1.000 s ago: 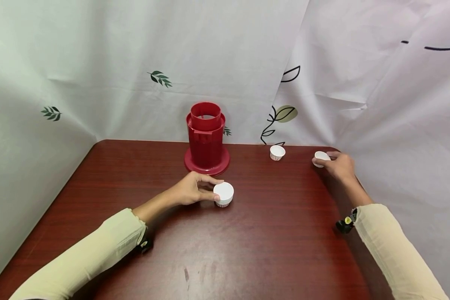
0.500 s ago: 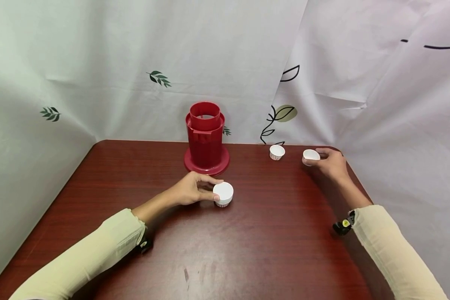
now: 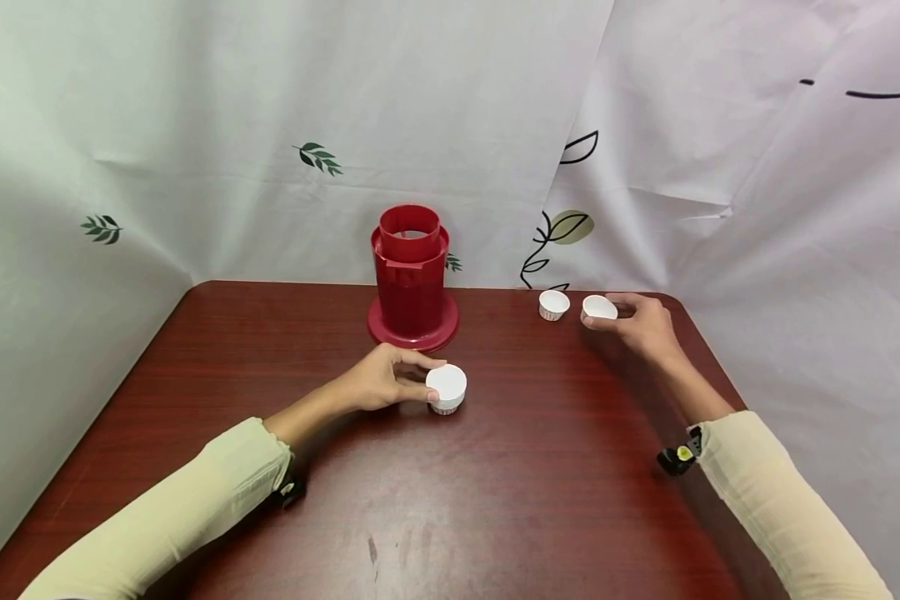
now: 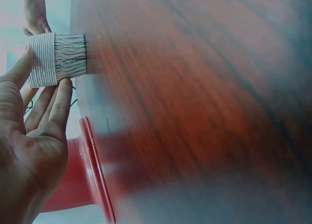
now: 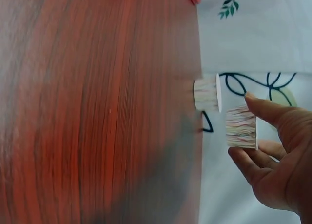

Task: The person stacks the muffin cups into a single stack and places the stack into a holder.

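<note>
My left hand (image 3: 381, 379) grips a stack of white paper baking cups (image 3: 447, 385) between thumb and fingers, in front of the red cylinder. In the left wrist view, several nested rims show on the stack (image 4: 43, 60), above a side with thin wavy coloured lines. At the back right, my right hand (image 3: 648, 329) pinches a single baking cup (image 3: 598, 307) by its sides. That cup (image 5: 241, 129) is held up off the table, its mouth upward. Just left of it, another baking cup (image 3: 553, 307) stands upright near the table's back edge.
A red cylinder (image 3: 411, 296) with an open top and a wide round base stands at the back centre of the dark red wooden table (image 3: 495, 500). White patterned sheets (image 3: 450, 100) hang close behind the table and along both sides.
My right hand has moved left with its baking cup, from near the back right corner to beside the standing cup. The left hand and its stack have stayed in place.
</note>
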A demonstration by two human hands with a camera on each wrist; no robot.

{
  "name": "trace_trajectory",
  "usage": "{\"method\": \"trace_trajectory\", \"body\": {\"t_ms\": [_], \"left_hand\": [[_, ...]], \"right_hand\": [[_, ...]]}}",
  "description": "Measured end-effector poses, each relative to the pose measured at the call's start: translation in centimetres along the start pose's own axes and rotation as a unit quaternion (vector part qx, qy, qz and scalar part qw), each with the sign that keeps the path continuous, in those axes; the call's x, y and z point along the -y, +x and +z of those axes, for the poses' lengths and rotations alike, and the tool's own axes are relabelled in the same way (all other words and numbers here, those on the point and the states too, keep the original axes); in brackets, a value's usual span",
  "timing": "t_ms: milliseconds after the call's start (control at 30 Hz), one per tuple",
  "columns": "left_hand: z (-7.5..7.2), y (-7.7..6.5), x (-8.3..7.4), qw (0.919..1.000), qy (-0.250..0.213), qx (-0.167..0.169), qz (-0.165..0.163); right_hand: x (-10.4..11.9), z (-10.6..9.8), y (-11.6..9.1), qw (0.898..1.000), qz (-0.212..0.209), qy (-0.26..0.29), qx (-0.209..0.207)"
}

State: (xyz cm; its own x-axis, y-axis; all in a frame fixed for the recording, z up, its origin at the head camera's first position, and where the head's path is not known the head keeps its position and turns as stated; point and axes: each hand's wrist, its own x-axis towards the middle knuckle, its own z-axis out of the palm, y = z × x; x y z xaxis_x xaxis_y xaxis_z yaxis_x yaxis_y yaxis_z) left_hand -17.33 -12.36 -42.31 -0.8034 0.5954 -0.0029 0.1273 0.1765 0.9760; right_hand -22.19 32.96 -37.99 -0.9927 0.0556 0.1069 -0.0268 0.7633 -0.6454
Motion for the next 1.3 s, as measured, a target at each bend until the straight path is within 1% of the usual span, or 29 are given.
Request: {"method": "trace_trajectory", "body": {"t_ms": [200,567,833,1067,1300], "left_hand": [[0.0,0.1,0.1,1.0000,-0.004,0.001,-0.001],[0.0,0.3,0.2,0.9999,0.002,0.005,0.010],[-0.1,0.1,0.1,1.0000,-0.001,0.004,0.007],[-0.1,0.1,0.1,0.9999,-0.007,0.005,0.006],[0.0,0.1,0.2,0.9999,-0.001,0.003,0.016]], "right_hand": [[0.9,0.7,-0.3,1.000,-0.013,0.014,0.010],[2.3,2.1,-0.8,0.999,-0.015,0.039,0.029],[4.0,3.9,-1.3,0.996,-0.037,0.059,0.053],[5.5,5.2,-1.9,0.994,-0.052,0.061,0.072],[7.0,6.4,-2.5,0.990,-0.071,0.079,0.094]]}}
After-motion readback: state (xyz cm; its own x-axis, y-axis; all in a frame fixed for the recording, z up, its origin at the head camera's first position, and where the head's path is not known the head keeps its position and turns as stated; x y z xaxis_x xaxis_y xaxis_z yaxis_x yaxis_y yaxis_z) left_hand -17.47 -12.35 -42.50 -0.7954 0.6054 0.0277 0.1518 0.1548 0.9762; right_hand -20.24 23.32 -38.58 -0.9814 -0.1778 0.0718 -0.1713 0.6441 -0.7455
